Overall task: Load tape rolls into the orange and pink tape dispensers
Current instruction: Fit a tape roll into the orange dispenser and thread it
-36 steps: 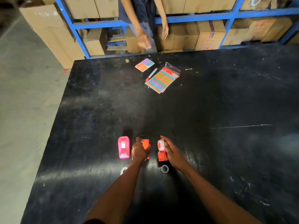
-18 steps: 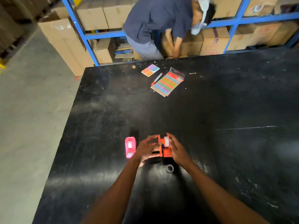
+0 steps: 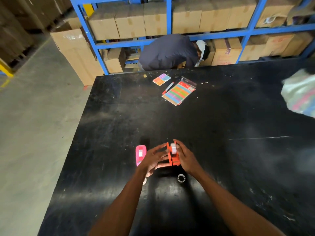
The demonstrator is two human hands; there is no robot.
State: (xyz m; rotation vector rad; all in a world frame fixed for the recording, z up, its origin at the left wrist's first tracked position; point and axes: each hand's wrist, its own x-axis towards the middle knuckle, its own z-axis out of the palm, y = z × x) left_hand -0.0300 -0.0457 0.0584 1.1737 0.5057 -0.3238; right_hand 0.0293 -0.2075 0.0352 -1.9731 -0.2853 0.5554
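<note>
An orange tape dispenser (image 3: 172, 157) stands near the front of the black table (image 3: 221, 125), with a white tape roll (image 3: 173, 148) sitting in its top. My right hand (image 3: 186, 159) grips its right side. My left hand (image 3: 153, 159) presses its fingers against the dispenser's left half. A pink tape dispenser (image 3: 140, 154) with a white roll in it lies just left of my left hand. A clear tape roll (image 3: 181, 178) lies flat on the table below the orange dispenser. Another roll (image 3: 144, 181) peeks out under my left wrist.
At the table's far side lie a colourful sticker pack (image 3: 179, 92), a small coloured card (image 3: 161, 79) and a red pen (image 3: 167, 88). A person (image 3: 168, 51) bends down behind the table by blue shelves of cardboard boxes. A blurred bag (image 3: 300, 94) sits at the right edge.
The two orange halves, held apart a second ago, have come together around the white roll. The person behind the table has bent down lower. My view has tilted upward.
</note>
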